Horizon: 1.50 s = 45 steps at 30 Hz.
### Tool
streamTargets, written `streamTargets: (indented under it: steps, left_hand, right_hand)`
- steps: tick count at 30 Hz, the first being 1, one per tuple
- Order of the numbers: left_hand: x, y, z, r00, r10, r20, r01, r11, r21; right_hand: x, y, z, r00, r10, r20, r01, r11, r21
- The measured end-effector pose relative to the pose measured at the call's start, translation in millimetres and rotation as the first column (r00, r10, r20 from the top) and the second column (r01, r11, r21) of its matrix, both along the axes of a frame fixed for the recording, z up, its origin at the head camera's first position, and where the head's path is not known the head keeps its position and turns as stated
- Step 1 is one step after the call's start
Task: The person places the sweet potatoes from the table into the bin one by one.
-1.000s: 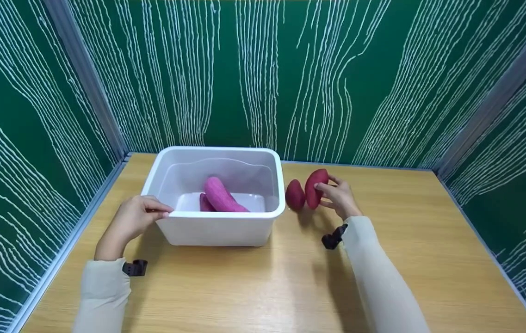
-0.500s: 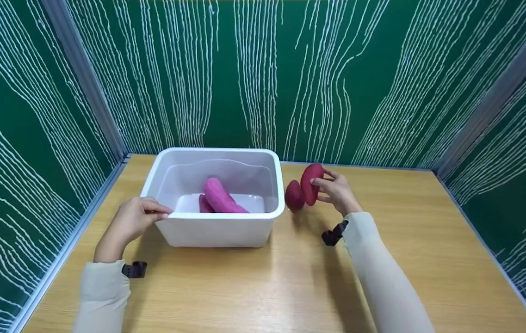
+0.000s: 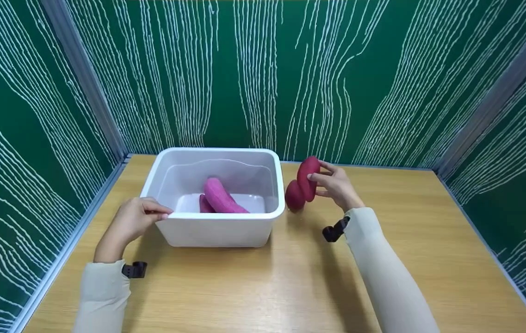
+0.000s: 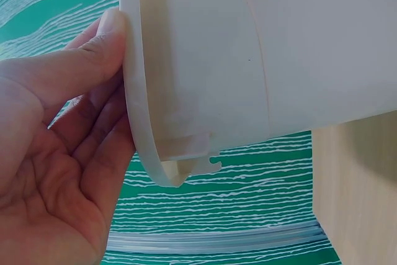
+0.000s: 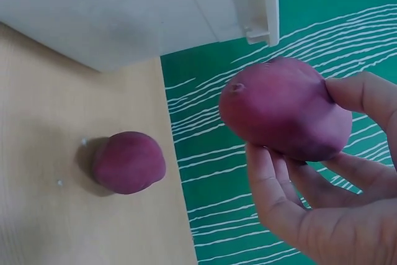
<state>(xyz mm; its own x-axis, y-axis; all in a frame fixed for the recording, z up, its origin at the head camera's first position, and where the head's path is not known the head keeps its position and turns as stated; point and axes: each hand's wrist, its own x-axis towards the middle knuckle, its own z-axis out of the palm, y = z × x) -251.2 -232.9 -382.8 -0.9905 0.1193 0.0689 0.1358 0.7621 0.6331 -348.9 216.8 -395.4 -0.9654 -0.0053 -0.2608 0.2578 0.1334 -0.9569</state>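
A white plastic bin (image 3: 219, 231) stands on the table, its near left rim held between the thumb and fingers of my left hand (image 3: 135, 222). In the left wrist view, the thumb and fingers (image 4: 102, 35) rest at the rim. My right hand (image 3: 339, 187) grips a red-skinned sweet potato (image 3: 308, 178) right of the bin, raised above the table. In the right wrist view, that sweet potato (image 5: 285, 107) sits between thumb and fingers. Below it, a second sweet potato (image 3: 294, 196) lies on the table beside the bin. Inside the bin, a pinkish-purple sweet potato (image 3: 221, 196) partly covers a darker one (image 3: 205, 204).
The wooden table (image 3: 263, 286) carries the bin left of centre. Green panels with white wavy lines (image 3: 263, 74) surround it at the back and sides, joined by grey metal posts (image 3: 87, 78). Small pale specks (image 5: 60, 182) lie near the loose sweet potato.
My right hand has moved up and slightly left with its sweet potato, which now overlaps the one on the table in the head view. My left hand and the bin stay in place.
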Motion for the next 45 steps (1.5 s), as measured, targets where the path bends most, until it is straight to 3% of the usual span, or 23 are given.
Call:
streamTargets:
  steps: [7,19,22,29,36,45]
  left_hand:
    - [0.0,-0.2,2.0,0.998,0.021,0.060,-0.022,1.000,0.012]
    - [-0.1,0.3,3.3,0.996,0.024,0.091,-0.026,0.999,0.018]
    - [0.0,0.2,3.1,0.996,0.026,0.085,-0.027,0.999,0.017]
    - [0.3,-0.2,-0.3,0.999,-0.026,-0.048,0.024,0.999,-0.026]
    - [0.6,-0.5,1.0,1.000,-0.008,-0.007,0.007,1.000,-0.012]
    - [0.9,-0.6,1.4,1.000,-0.013,-0.006,0.013,1.000,-0.004]
  right_hand:
    - [2.5,-3,9.7,0.999,0.038,-0.004,-0.038,0.999,0.024]
    - [4.0,-8,22.6,0.996,0.086,-0.027,-0.085,0.995,0.046]
    - [3.8,-10,25.6,0.994,0.100,-0.035,-0.098,0.994,0.053]
    - [5.3,-15,31.2,0.991,0.125,-0.051,-0.123,0.992,0.042]
    - [4.7,-19,36.3,0.989,0.140,-0.037,-0.139,0.989,0.048]
    - [5.5,-26,44.7,0.986,0.159,-0.043,-0.156,0.985,0.070]
